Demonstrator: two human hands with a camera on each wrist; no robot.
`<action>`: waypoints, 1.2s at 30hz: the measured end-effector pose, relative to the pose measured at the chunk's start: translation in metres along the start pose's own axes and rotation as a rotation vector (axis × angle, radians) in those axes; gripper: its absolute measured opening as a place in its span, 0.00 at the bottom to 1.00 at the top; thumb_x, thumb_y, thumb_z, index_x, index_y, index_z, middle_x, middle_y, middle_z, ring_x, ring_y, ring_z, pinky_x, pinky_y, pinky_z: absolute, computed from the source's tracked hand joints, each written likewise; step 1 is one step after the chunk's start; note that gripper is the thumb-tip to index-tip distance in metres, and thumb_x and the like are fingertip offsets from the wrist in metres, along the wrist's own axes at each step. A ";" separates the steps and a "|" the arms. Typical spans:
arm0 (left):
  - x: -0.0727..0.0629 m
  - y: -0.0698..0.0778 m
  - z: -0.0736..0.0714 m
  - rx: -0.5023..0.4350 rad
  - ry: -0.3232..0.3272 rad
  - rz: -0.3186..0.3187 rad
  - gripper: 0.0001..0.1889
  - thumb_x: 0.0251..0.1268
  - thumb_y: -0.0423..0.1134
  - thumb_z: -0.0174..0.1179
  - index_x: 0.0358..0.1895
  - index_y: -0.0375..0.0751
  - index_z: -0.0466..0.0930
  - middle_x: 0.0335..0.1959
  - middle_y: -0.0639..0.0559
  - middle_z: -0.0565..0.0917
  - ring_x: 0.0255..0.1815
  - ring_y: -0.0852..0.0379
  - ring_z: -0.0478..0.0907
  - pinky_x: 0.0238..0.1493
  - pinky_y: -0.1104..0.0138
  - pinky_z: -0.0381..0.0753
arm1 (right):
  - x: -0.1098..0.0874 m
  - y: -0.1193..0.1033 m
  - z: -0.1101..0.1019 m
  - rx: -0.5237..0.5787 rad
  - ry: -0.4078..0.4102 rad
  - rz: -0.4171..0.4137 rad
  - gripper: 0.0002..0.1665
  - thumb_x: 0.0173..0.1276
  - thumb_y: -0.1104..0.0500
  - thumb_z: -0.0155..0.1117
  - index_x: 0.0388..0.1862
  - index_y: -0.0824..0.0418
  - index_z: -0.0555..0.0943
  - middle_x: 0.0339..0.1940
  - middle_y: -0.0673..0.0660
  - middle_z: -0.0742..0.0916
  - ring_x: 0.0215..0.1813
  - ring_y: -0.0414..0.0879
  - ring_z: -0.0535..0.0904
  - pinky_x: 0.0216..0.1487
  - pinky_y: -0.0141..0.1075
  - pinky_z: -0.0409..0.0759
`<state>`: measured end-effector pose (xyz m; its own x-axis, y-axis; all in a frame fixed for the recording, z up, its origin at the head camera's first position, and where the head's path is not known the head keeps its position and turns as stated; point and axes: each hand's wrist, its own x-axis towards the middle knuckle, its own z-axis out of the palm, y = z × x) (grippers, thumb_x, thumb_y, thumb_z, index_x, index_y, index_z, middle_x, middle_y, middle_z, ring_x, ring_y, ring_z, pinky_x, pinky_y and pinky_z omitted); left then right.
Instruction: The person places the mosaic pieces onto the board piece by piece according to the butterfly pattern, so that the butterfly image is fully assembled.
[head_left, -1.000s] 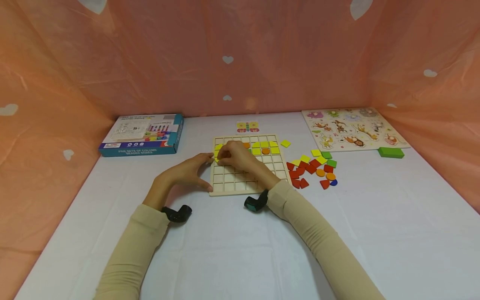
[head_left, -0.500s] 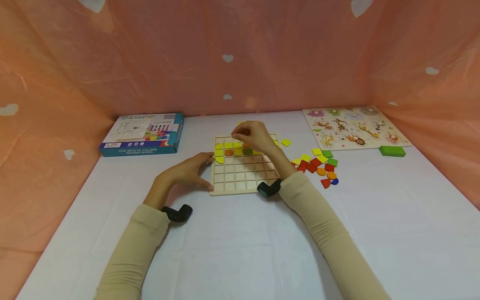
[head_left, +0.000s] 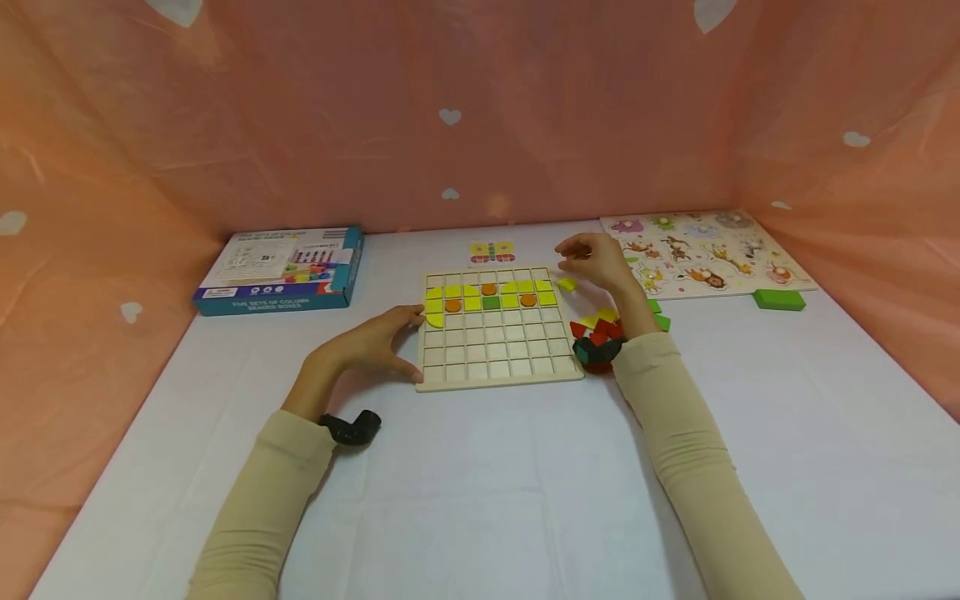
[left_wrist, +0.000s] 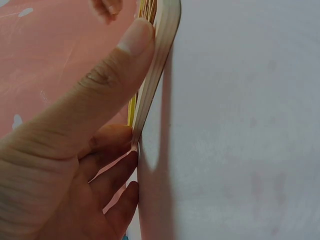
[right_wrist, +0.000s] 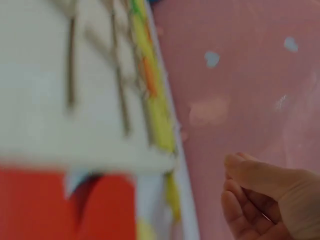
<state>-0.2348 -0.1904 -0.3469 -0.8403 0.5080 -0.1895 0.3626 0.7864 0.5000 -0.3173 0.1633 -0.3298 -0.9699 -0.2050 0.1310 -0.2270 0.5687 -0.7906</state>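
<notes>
Against the left edge of a wooden grid board [head_left: 487, 385], my left hand [head_left: 369, 343] rests with fingers and thumb extended. In the left wrist view, its thumb [left_wrist: 120, 65] and fingertips touch the board's side. The board's upper rows hold yellow pieces [head_left: 471, 303], orange discs [head_left: 528, 300] and a green square [head_left: 491, 302]. My right hand [head_left: 600, 262] hovers beyond the board's right edge, above a loose yellow square [head_left: 567, 284]. The right wrist view shows its fingers [right_wrist: 250, 172] loosely bent, with no piece visible between them.
Loose red pieces [head_left: 579, 329] lie right of the board, partly behind the right wrist. A small pattern card [head_left: 492, 252] lies behind the board. A blue box [head_left: 281, 271] stands back left; an animal puzzle [head_left: 720, 254] and green block [head_left: 780, 300] lie back right.
My right hand has lifted from the board's left side, crossed over it and moved to the right. A rounded yellow piece now shows uncovered at the left. My left hand stays put.
</notes>
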 end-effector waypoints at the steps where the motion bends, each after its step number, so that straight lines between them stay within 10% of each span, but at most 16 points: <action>1: 0.000 0.000 0.000 0.001 0.001 0.002 0.53 0.38 0.52 0.75 0.69 0.34 0.57 0.72 0.40 0.55 0.73 0.43 0.49 0.72 0.51 0.48 | -0.001 0.004 -0.001 -0.001 -0.018 0.031 0.18 0.64 0.64 0.63 0.52 0.69 0.78 0.49 0.67 0.80 0.50 0.56 0.75 0.52 0.45 0.75; 8: -0.001 -0.002 0.000 -0.014 0.004 0.012 0.53 0.38 0.52 0.75 0.69 0.34 0.58 0.72 0.40 0.56 0.73 0.43 0.49 0.72 0.52 0.48 | 0.000 0.025 0.000 0.006 -0.145 0.181 0.21 0.59 0.62 0.68 0.51 0.65 0.78 0.47 0.62 0.79 0.48 0.52 0.72 0.51 0.40 0.73; 26: -0.003 -0.001 -0.003 -0.025 0.010 0.003 0.52 0.38 0.52 0.75 0.68 0.35 0.59 0.72 0.40 0.56 0.73 0.43 0.49 0.72 0.52 0.49 | 0.003 0.005 0.004 -0.125 -0.133 0.086 0.15 0.63 0.65 0.62 0.49 0.69 0.80 0.43 0.65 0.82 0.45 0.54 0.76 0.51 0.44 0.76; 36: -0.002 -0.001 0.001 -0.035 0.009 -0.001 0.53 0.37 0.53 0.76 0.68 0.35 0.59 0.72 0.41 0.55 0.73 0.44 0.48 0.72 0.52 0.48 | -0.003 0.009 -0.002 -0.142 -0.257 0.186 0.21 0.59 0.62 0.67 0.51 0.67 0.78 0.48 0.63 0.81 0.48 0.53 0.73 0.53 0.42 0.73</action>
<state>-0.2333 -0.1916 -0.3481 -0.8445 0.5034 -0.1826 0.3470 0.7741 0.5294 -0.3170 0.1710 -0.3358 -0.9463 -0.2710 -0.1764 -0.0761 0.7169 -0.6930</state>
